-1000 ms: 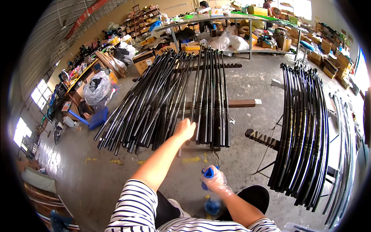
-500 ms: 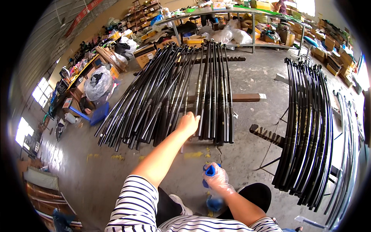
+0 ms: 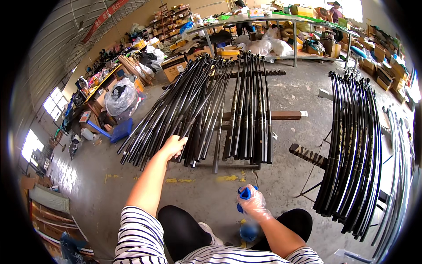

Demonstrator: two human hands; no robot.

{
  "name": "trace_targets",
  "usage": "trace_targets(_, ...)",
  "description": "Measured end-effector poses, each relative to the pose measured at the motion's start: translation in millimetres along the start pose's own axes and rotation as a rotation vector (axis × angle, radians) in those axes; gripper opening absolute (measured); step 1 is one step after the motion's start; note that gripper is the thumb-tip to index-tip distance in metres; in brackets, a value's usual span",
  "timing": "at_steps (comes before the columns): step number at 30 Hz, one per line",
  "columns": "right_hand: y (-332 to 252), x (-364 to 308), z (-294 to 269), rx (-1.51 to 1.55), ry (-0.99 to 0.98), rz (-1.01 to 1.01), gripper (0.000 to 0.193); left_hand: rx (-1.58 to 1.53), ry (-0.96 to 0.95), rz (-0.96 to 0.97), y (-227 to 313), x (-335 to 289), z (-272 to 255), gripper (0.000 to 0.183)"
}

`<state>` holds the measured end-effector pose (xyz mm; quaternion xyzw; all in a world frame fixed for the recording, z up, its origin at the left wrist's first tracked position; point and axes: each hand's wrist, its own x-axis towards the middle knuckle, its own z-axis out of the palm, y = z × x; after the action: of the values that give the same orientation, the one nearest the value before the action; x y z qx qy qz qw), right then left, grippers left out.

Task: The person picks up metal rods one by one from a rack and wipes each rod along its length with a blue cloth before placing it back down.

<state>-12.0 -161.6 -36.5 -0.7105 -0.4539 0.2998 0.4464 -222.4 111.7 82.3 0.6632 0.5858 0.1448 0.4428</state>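
Long glossy black fishing rods (image 3: 193, 101) lie side by side on a low rack, several with gold markings. My bare left hand (image 3: 175, 146) is at their near ends, left of the middle, its fingers curled on a rod there. One rod (image 3: 216, 160) sticks out nearer to me than those around it. My right hand (image 3: 254, 203), in a clear plastic glove, is closed round a folded blue cloth-like piece (image 3: 245, 193) in front of my right knee. Below that hand is a blurred blue object (image 3: 249, 232) whose kind I cannot make out.
Another row of black rods (image 3: 351, 149) rests on a stand at the right, with a notched support bar (image 3: 307, 155) jutting toward the middle. A wooden crossbar (image 3: 285, 115) sticks out of the rack. A blue trolley (image 3: 121, 130) stands left; people work at a far table (image 3: 281, 18).
My left hand has moved left along the rods' near ends, away from the rod that now sticks out. My right hand still grips the blue piece. The view has shifted slightly.
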Motion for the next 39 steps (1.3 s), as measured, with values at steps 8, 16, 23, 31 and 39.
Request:
trace_targets(8,14,-2,5,-0.119,0.035,0.002,0.028,0.642,0.396,0.237,16,-9,16,0.038)
trace_targets(16,20,-9,-1,-0.250,0.099,-0.005,0.028,0.958,0.655,0.183,25,-41,7,0.032)
trace_targets(23,19,-23,4,-0.275,0.113,-0.034,0.026,-0.448,-0.044,0.001,31,-50,0,0.034)
trace_targets(31,44,-31,10,-0.256,0.243,-0.043,0.025,-0.433,-0.017,0.146,-14,-115,-6,0.032)
trace_targets(39,11,-17,-3,0.740,0.305,0.004,0.022,-0.075,0.119,0.091,-204,-251,44,0.042)
